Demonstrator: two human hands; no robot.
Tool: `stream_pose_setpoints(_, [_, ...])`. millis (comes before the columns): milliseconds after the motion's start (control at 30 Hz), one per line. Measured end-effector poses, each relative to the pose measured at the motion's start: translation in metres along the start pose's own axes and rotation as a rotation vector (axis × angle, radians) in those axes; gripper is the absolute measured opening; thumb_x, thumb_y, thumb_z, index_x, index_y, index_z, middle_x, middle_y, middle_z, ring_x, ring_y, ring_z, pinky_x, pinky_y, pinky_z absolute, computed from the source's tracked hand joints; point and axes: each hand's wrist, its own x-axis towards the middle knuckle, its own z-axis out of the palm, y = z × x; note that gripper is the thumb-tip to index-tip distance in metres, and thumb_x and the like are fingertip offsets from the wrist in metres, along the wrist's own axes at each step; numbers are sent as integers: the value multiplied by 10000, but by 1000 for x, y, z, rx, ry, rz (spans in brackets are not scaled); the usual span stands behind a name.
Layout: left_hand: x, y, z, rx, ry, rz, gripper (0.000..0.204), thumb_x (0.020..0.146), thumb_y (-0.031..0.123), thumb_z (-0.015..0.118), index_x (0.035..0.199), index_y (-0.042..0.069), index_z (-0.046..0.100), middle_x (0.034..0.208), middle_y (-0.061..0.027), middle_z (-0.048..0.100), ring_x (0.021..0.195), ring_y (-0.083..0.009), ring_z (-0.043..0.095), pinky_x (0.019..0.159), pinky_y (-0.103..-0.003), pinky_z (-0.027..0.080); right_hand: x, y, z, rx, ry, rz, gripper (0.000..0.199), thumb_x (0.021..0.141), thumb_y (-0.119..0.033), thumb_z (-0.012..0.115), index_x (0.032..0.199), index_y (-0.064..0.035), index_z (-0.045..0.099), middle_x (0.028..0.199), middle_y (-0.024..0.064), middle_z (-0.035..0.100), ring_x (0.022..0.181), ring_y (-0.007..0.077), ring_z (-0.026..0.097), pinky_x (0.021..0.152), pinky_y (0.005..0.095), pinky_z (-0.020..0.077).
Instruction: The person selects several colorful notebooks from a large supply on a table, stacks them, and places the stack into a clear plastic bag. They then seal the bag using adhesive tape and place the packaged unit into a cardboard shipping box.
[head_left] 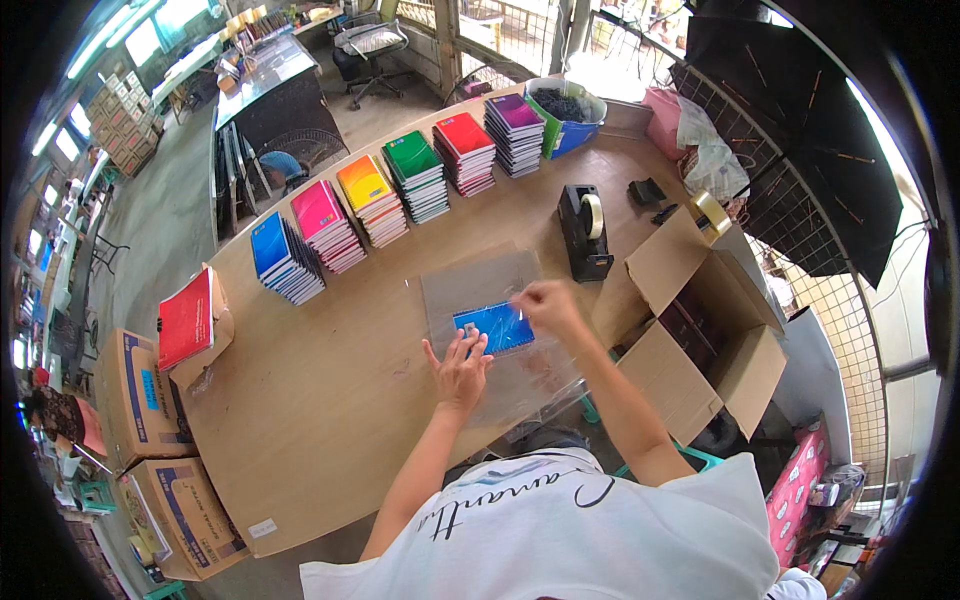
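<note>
- left hand spread flat, pressing the clear plastic sleeve on the bench.
- right hand pinching the sleeve edge just beside the blue notebook.

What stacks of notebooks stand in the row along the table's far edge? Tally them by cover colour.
Blue stack: 1
Pink stack: 1
Orange-yellow stack: 1
Green stack: 1
Red stack: 1
Purple stack: 1
Total: 6
</note>
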Motion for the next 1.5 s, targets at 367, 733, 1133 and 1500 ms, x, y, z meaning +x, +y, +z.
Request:
stream_pose_setpoints(367, [7, 12, -18, -15, -175, -40, 471, 817, 370, 654, 1274, 335, 543, 1271, -31, 532, 1278, -216, 426, 1092, -666, 39, -27, 38, 25, -839, -76, -13, 688, 679, -698, 651, 771, -17, 675, 781, 199, 673, 785, 352, 672, 678, 445, 526])
stream_pose_setpoints(733, [-61, -16, -36, -733, 198, -795, 371, 857, 247, 633, 1178, 69, 583, 1145, -128, 564, 1174, -300, 459, 1031, -541, 319, -18, -49, -16, -810, -414, -70, 575, 704, -575, 712, 902, -38, 658, 943, 152, 681, 902, 365, 638, 806, 447, 506])
stream_pose_setpoints(1133, [-14, 81, 11, -1012, 262, -447, 934, 683, -20, 725, 1417, -35, 148, 1385, -188, 311, 1307, -281, 330, 1106, -385, 238, -22, 22, 13, 302, -378, -448, 889, 598, -121, 893, 1305, -43, 360, 1223, 99, 497, 1140, 227, 501, 1001, 378, 405])
stream_pose_setpoints(1500, [-25, 51, -30, -623, 308, -229, 840, 712, -1, 660, 1410, -2, 193, 1420, -209, 311, 1348, -358, 304, 1119, -462, 224, -65, -17, -62, -268, -138, -797, 665, 707, -205, 791, 1276, -110, 462, 1238, 82, 549, 1158, 249, 526, 968, 363, 412])
